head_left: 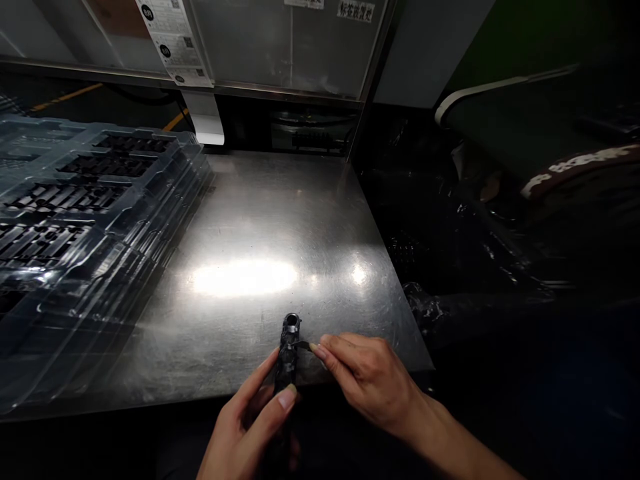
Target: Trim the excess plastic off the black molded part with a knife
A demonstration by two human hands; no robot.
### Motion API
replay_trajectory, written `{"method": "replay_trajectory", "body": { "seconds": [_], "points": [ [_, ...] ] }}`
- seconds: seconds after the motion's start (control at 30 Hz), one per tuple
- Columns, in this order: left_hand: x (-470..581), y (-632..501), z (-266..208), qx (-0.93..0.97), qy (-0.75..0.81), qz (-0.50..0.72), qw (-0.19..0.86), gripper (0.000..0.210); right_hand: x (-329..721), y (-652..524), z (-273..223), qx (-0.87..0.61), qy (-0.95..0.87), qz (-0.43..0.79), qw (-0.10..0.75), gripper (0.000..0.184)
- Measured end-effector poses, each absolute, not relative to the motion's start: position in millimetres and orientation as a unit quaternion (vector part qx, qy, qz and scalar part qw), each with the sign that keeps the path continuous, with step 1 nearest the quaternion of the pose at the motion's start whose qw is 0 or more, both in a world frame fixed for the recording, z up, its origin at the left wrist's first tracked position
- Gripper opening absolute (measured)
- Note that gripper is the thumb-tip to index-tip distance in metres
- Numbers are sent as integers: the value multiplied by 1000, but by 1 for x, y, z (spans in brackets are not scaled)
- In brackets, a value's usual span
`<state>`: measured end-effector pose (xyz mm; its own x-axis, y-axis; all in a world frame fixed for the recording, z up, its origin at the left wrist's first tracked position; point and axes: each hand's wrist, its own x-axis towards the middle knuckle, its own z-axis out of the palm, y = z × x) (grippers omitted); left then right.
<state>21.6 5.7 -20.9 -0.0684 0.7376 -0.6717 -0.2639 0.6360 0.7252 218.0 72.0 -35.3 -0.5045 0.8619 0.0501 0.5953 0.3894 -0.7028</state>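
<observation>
So there's this long, narrow black plastic part (288, 350) with a round ring-shaped end, held upright-ish right over the near edge of the brushed stainless steel table (280, 220), ring end pointing away from the person. The left hand (250, 427) is wrapped around its lower end, thumb pressed up along the side, fingers curled behind it, so it's closed on the part. The right hand (367, 377) comes in from the right with fingertips pinched narrow around a thin dark sliver (302, 345) that sticks out from the part just under the ring; can't really tell if that sliver is a tool or a bit of the part itself, it's too small and dark. A bright glare patch sits on the tabletop just beyond the part. Off to the left, well apart from the hands, is a stack of clear moulded plastic trays (90, 220) with rows of black pieces sitting in the pockets. At the back there's a grey metal panel (280, 47) with white printed labels (173, 43) stuck on it. The right side is mostly dark, shiny black wrapping or something like it.
</observation>
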Motion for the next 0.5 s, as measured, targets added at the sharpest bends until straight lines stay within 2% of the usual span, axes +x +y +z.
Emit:
{"method": "replay_trajectory", "body": {
  "seconds": [0.1,0.23,0.4,0.43,0.5],
  "points": [
    [22,6,-20,190,623,383,655,76,218,74,-36,-445,-804,335,205,35],
    [23,7,-17,172,636,384,647,77,222,89,-33,-423,-774,429,194,40],
    [22,6,-16,179,634,379,650,74,232,107,-16,-381,-586,710,86,49],
    [20,6,-17,176,626,381,657,72,232,106,-13,-381,-537,747,96,50],
    [17,2,-19,162,593,384,690,66,227,101,-11,-399,-474,766,173,50]
  ]
}}
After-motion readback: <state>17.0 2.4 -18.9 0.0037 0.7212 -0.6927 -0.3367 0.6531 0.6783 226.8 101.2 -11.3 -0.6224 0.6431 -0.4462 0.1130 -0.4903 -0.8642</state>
